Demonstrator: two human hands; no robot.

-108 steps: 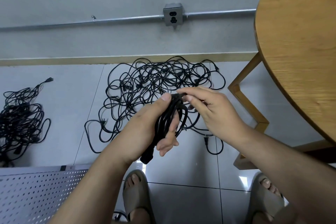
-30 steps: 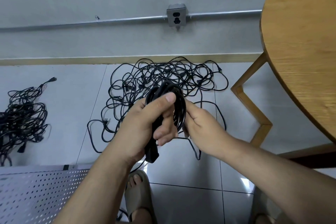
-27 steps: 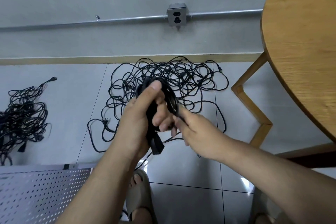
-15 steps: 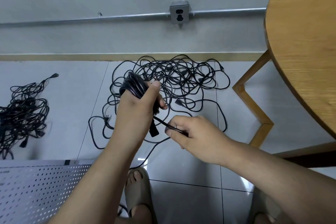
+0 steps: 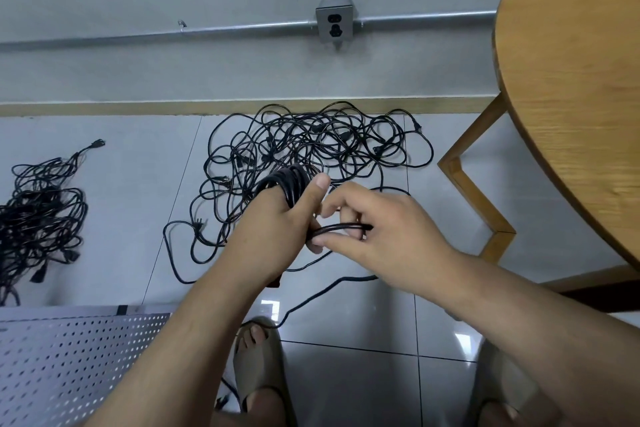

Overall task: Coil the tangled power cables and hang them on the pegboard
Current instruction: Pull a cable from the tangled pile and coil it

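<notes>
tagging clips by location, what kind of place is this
Probably a workshop or utility room: a surface-mounted outlet box on metal conduit, tangled power cables on a tiled floor, and a pegboard.
</notes>
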